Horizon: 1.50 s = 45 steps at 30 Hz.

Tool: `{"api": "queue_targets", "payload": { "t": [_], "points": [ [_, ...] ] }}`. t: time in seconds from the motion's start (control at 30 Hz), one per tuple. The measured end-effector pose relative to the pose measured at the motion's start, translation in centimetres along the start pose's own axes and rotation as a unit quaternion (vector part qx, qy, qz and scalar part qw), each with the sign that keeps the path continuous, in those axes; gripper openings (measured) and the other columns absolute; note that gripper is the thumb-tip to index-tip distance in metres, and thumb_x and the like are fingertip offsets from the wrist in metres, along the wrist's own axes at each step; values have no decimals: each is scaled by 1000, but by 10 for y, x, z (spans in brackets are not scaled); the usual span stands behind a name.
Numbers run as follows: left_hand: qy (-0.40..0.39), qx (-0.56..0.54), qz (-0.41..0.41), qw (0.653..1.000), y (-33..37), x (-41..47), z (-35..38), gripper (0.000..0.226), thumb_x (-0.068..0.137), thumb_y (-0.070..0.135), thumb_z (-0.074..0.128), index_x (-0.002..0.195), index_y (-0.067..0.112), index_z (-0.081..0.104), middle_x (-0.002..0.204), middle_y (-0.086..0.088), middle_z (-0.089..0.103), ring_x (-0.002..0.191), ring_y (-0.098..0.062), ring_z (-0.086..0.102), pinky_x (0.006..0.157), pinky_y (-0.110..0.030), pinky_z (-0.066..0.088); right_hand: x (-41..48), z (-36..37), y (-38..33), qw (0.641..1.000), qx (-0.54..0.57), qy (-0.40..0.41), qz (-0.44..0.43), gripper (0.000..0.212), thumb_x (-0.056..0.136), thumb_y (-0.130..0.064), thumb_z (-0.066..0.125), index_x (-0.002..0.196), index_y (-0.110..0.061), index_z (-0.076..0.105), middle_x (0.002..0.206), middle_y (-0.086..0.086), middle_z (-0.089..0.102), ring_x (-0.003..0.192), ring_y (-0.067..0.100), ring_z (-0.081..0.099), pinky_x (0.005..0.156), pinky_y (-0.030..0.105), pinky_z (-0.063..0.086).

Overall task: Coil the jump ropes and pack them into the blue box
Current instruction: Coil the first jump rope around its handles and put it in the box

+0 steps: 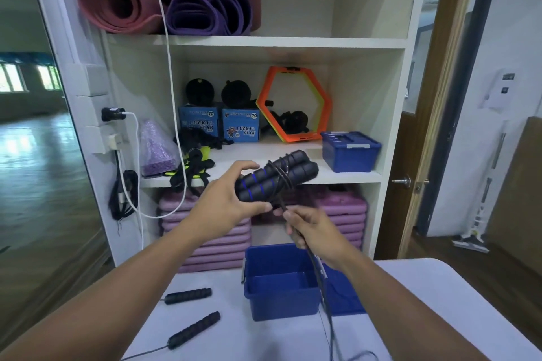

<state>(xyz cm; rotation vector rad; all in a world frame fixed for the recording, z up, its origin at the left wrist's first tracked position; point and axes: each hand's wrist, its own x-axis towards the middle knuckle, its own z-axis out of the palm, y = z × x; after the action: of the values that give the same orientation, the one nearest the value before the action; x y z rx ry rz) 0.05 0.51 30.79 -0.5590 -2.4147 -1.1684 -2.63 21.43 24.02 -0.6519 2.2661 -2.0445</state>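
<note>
Handles (277, 176) in left hand (225, 204), cord (282, 200) in right hand (318, 231)

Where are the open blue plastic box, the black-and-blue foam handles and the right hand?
open blue plastic box (281, 299): head view, front wall.
black-and-blue foam handles (261, 187): head view, middle of the lower grip.
right hand (318, 233): head view, back of the hand.

Black handles (275, 176) ringed blue, blue box (281, 296), orange-yellow hexagon (294, 104), purple mats (209, 13)

Two small blue cartons (220, 125) at the frame's centre, on the middle shelf, each read "LUCKY STAR" and "70".
</note>
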Motion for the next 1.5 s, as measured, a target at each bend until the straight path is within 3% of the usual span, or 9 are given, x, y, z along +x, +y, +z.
{"api": "queue_targets", "payload": {
  "t": [0.1, 0.17, 0.53, 0.7, 0.87, 0.97, 1.23, 1.4, 1.5],
  "points": [
    [46, 44, -19, 998, -12, 14, -2, 68, 73, 32, 86, 129, 43, 50, 98, 16, 64, 78, -1, 61, 67, -7, 42, -3, 2, 4, 998, -40, -41, 22, 23, 104, -18, 46, 114, -15, 67, 70, -2, 52, 48, 10, 34, 49, 25, 29],
    [68, 72, -33, 994, -22, 24, -6, 70, 74, 32, 84, 134, 39, 49, 103, 10, 64, 86, -11, 61, 74, -18, 47, -4, 1, 4, 997, -50, -53, 30, 23, 105, -21, 46, 113, -17, 67, 70, -3, 52, 49, 9, 32, 48, 25, 27],
    [-32, 250, -53, 966, -48, 39, -8, 83, 82, 37, 77, 150, 42, 31, 106, -3, 52, 102, -27, 55, 81, -31, 41, 5, -16, -44, 976, -198, -78, -38, 17, 98, -29, 59, 97, -15, 69, 63, -12, 52, 55, 4, 42, 56, 22, 35],
    [-89, 269, -38, 958, -45, 27, -7, 55, 76, 37, 77, 122, 30, 48, 101, -2, 63, 87, -22, 58, 74, -36, 50, 12, -25, -70, 955, -273, -41, -108, 14, 96, -24, 63, 91, -16, 74, 64, -18, 62, 63, -4, 55, 64, 11, 43],
    [-152, 285, -9, 946, -25, 9, -6, 54, 74, 44, 76, 105, 32, 34, 93, 4, 56, 83, -23, 57, 74, -40, 51, 26, -32, -80, 948, -284, -25, -143, 15, 93, -27, 66, 86, -18, 76, 68, -11, 67, 65, 2, 56, 67, 19, 47],
    [-177, 271, 35, 946, -8, -1, -12, 53, 75, 46, 76, 104, 38, 32, 98, 7, 56, 87, -20, 56, 78, -43, 52, 29, -30, -89, 953, -267, -48, -138, 13, 89, -26, 70, 83, -17, 76, 77, 2, 73, 68, 14, 62, 68, 26, 51],
    [-184, 177, 84, 963, 13, -17, -18, 66, 69, 55, 81, 117, 39, 40, 107, 15, 56, 98, -10, 55, 87, -35, 49, 25, -33, -96, 988, -106, -84, -72, 11, 77, -16, 79, 77, -7, 74, 63, 0, 64, 55, 7, 52, 54, 19, 44],
    [-135, -7, 43, 990, 20, -26, -12, 63, 61, 45, 88, 108, 39, 47, 99, 19, 64, 94, -11, 65, 88, -36, 55, 18, -30, -63, 997, 27, -70, -29, 16, 92, -3, 58, 78, -7, 66, 69, -2, 71, 64, 11, 66, 62, 21, 53],
    [-76, -82, 22, 993, 17, -23, -7, 62, 62, 31, 92, 107, 33, 49, 101, 13, 65, 93, -13, 67, 89, -32, 55, 5, -11, -36, 996, 62, -57, 7, 37, 100, -6, 47, 70, -17, 66, 62, -5, 62, 52, 12, 48, 54, 22, 39]
  ]
}}
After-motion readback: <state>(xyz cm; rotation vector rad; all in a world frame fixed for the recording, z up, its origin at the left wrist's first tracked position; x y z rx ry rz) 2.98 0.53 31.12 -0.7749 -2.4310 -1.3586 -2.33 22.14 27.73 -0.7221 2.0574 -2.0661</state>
